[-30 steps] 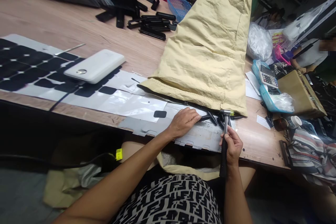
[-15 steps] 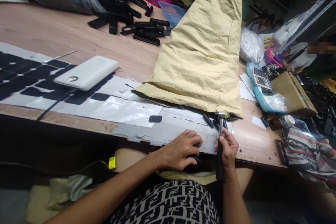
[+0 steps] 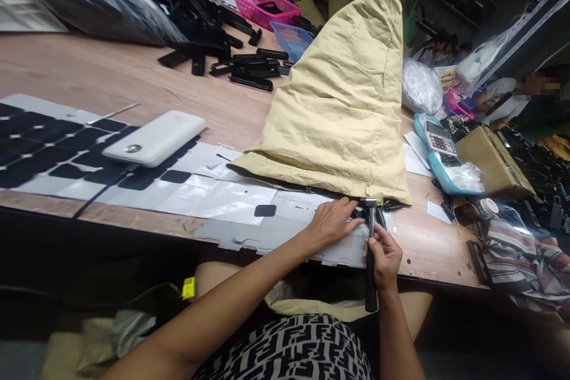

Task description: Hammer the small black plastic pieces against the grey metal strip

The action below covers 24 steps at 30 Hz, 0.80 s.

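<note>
Metal strip [image 3: 249,235], grey, lies on the near worktop [image 3: 133,74] edge below the tan sack [image 3: 347,101]. Left hand [image 3: 332,222] rests on it, fingertips among black pieces [image 3: 387,206]; grip unclear. Right hand [image 3: 385,255] is clenched around the upright hammer [image 3: 371,218].

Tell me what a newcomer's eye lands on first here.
The big yellow sack slumped mid-table dominates. At its mouth, near the front edge, the right hand grips a small hammer upright while the left hand touches black parts beside it. Farther left, a white power bank lies on black pads.
</note>
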Each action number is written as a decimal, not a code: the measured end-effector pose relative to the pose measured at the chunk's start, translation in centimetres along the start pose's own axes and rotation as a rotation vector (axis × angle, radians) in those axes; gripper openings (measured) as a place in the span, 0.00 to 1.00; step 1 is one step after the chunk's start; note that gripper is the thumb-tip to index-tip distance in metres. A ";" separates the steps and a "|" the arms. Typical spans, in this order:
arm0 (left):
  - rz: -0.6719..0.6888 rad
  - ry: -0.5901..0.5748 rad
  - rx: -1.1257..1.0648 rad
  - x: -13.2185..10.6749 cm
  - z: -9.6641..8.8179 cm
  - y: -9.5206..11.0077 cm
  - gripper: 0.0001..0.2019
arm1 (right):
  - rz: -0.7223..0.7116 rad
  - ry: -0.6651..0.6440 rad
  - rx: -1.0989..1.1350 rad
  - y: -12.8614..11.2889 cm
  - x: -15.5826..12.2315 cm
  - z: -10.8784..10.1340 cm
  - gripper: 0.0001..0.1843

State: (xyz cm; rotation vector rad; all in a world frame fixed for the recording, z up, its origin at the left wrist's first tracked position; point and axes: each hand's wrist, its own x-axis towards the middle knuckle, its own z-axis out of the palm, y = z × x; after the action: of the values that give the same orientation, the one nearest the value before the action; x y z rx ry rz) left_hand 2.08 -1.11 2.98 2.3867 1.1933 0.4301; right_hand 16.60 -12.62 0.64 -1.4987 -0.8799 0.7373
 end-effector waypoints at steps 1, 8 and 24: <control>-0.015 0.006 0.019 0.0 0.2 0.2 0.17 | -0.003 0.000 -0.002 0.0 0.0 0.0 0.22; 0.061 0.080 0.120 -1.7 0.7 -1.7 0.08 | -0.017 -0.023 -0.008 -0.2 -0.1 0.1 0.22; 0.026 0.205 -0.462 -2.2 0.2 -5.7 0.10 | -0.191 -0.097 -0.270 -0.4 -0.9 0.0 0.21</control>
State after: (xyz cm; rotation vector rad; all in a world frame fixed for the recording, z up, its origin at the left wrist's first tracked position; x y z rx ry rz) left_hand -2.93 0.15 -0.33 1.9948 1.0114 0.8733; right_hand 16.10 -13.44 1.05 -1.5970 -1.2164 0.5701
